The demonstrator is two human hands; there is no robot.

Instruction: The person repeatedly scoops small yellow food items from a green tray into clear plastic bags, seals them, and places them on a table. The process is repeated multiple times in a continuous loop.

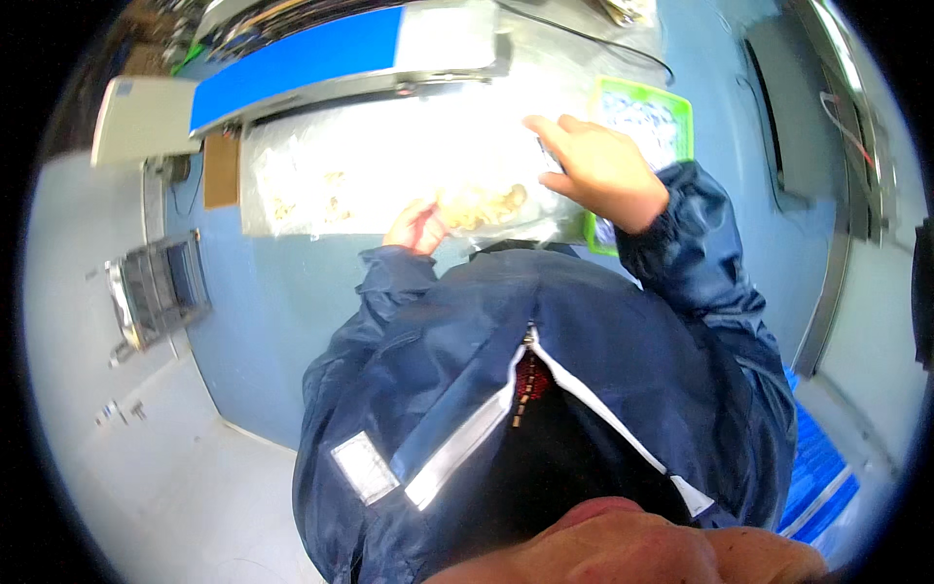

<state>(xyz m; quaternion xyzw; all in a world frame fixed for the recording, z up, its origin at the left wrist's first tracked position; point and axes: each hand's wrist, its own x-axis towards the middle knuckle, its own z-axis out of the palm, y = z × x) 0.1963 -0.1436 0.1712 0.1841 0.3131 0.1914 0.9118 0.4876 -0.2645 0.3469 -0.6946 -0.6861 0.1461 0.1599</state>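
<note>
Clear bag (486,232), pale pieces (484,205): your left hand (417,229) pinches its left edge; right hand (605,173), bag's right, hold unclear; tilting may spill pieces.

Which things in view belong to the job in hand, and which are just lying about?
Likely the job:
clear bag of beige pieces, at the left hand
green basket, near the right hand
blue-fronted machine, perhaps

Apparently just lying about:
gray crate-like stand
blue slatted platform

Pale clump (484,206), blurred beyond recognition.
</note>
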